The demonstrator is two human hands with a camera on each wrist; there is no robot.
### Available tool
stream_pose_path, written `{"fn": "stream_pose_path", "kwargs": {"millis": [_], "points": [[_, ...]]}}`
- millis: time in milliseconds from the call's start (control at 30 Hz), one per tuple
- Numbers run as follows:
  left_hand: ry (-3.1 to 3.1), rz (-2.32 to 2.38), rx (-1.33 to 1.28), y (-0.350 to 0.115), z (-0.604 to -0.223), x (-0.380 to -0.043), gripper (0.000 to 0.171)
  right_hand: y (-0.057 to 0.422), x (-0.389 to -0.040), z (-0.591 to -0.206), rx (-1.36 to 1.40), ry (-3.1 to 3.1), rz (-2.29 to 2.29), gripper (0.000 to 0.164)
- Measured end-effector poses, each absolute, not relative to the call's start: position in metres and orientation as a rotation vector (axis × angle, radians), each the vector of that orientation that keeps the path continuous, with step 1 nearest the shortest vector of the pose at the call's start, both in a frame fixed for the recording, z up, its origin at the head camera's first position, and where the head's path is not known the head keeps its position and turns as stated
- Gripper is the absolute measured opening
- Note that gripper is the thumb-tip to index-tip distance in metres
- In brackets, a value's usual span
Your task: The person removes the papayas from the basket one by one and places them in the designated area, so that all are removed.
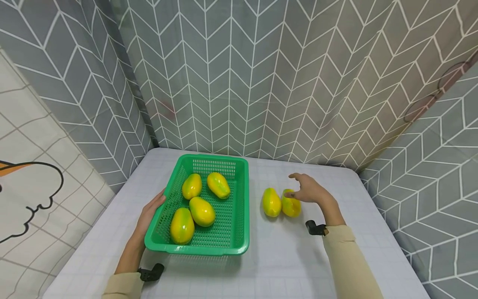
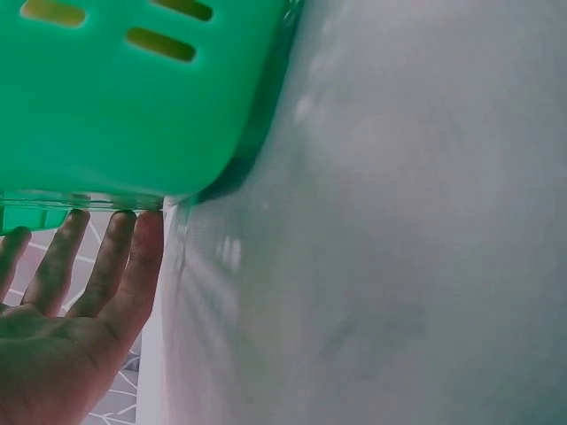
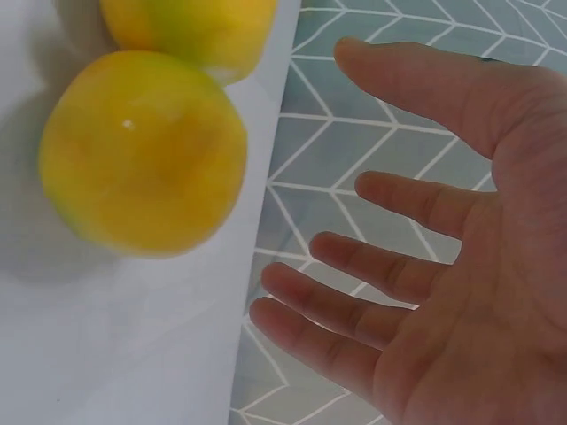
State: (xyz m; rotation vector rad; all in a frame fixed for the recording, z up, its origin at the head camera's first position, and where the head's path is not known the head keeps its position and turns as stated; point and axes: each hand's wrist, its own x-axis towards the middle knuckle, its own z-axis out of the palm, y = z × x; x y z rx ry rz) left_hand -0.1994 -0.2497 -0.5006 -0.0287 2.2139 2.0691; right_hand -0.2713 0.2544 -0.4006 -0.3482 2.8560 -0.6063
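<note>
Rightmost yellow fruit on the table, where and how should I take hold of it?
Take the rightmost fruit around its rounded middle, probably from above and the right. It lies lengthwise away from the viewer, so its width is the shorter span, and the neighbouring fruit sits close on its left.

The person's left hand [image 1: 150, 212] is at the left side of the green basket [image 1: 245, 203], and its straight, slightly spread fingers [image 2: 142, 264] touch it. The left forearm [image 1: 128, 253] comes from the near left of the basket. The right hand [image 1: 310, 189] is apart, at the basket's right, its thumb [image 3: 416, 81] standing wide from the loosely extended fingers.
</note>
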Motion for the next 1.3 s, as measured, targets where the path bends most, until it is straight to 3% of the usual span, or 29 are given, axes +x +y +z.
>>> {"fn": "stream_pose_path", "kwargs": {"millis": [1300], "points": [[2.227,2.079,0.051,-0.248,-0.501,-0.199,0.065,0.186,-0.268,-0.372,-0.544,2.835,-0.747,0.072]]}}
